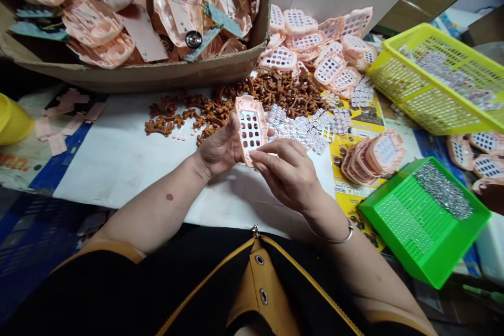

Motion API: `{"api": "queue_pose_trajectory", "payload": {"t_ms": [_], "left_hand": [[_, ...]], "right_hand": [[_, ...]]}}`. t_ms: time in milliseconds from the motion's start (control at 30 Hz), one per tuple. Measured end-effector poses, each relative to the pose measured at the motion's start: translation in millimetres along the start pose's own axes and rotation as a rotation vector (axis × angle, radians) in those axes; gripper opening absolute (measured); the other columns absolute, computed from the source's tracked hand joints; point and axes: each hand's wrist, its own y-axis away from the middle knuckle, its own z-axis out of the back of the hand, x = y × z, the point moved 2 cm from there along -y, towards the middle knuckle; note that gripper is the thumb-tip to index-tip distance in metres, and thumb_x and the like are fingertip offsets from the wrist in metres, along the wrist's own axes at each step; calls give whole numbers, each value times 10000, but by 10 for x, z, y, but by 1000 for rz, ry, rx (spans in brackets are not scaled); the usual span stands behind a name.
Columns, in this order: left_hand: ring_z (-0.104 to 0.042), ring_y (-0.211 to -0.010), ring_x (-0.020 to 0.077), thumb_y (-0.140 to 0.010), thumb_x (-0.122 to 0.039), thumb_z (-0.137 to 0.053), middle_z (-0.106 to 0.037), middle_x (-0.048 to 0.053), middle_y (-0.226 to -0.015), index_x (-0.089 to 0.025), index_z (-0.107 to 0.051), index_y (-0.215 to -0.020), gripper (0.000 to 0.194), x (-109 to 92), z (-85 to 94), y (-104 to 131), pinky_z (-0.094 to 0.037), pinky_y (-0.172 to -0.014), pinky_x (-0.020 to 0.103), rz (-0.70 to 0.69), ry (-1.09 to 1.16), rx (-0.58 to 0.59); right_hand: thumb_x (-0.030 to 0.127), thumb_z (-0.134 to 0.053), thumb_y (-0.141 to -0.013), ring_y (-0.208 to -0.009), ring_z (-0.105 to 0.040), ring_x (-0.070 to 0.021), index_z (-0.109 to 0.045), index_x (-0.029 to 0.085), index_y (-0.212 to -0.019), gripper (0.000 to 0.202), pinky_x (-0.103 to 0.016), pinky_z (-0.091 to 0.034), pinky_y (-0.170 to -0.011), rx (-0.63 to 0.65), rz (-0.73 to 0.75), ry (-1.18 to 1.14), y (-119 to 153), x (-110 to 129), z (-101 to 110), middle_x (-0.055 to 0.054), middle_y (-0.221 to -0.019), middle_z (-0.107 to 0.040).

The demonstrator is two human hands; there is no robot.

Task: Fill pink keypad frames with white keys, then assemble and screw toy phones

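Pink perforated shell (252,134) held upright above the white worktop (118,152), gripped between thumb and fingers of the left hand (220,149). Right hand (289,170): fingertips drawn together at the shell's near end; cannot tell whether they grip it or a small part.

Containers: cardboard box (157,77), heaped with pink casing halves (96,18) and greenish circuit boards (226,19); yellow basket (421,110), small pale printed pieces (452,71); green basket (417,252), small silvery metal pieces (444,191) toward its far side.
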Motion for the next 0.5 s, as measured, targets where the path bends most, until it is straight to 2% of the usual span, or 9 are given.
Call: {"api": "queue_pose_trajectory", "payload": {"t_ms": [100,200,267,333,400,467,500], "left_hand": [[-701,-1147,328,-813,-773,-574,-765,107,-1060,-205,-630,-1269,731,-32,-5,8,-608,-870,419,-34,9,-36],[-706,-1131,311,-820,-787,-547,-762,88,-1050,-223,-628,-1264,722,-83,-1,18,-615,-832,397,-106,7,-88],[-708,-1123,303,-805,-786,-568,-755,76,-1082,-246,-629,-1255,706,-121,3,19,-624,-792,381,-177,14,-99],[-706,-1127,300,-795,-770,-599,-747,71,-1111,-253,-631,-1245,686,-147,12,12,-629,-775,372,-234,24,-100],[-702,-1139,295,-815,-753,-593,-742,70,-1113,-247,-629,-1251,669,-155,29,0,-630,-798,372,-262,27,-111],[-694,-1159,290,-840,-745,-567,-740,72,-1106,-246,-621,-1275,665,-148,48,-10,-623,-841,380,-269,21,-119],[-689,-1173,291,-843,-742,-567,-739,73,-1109,-249,-616,-1287,665,-142,56,-14,-619,-861,385,-270,16,-119]], "right_hand": [[462,-544,-985,-1036,-636,-250,-617,212,-1312,418,-435,-503,-911,69,46,-6,29,9,2,-122,-1121,-724],[522,-493,-992,-1132,-634,-269,-572,233,-1391,498,-464,-500,-968,70,20,-89,48,-96,94,-127,-1209,-710],[471,-493,-1001,-1129,-647,-267,-593,259,-1367,434,-465,-506,-964,-13,-124,-76,64,-292,206,-118,-1212,-713],[393,-534,-986,-1057,-666,-272,-666,253,-1259,334,-462,-513,-923,-69,-337,57,100,-554,293,-117,-1140,-732],[333,-585,-944,-939,-676,-279,-729,216,-1114,252,-458,-519,-850,47,-479,188,148,-786,281,-124,-1011,-747],[226,-610,-892,-909,-672,-285,-742,182,-1084,237,-449,-519,-820,243,-497,249,190,-921,172,-141,-991,-746],[171,-603,-872,-944,-670,-292,-735,173,-1121,282,-450,-516,-828,325,-470,268,203,-945,100,-153,-1046,-743]]}}
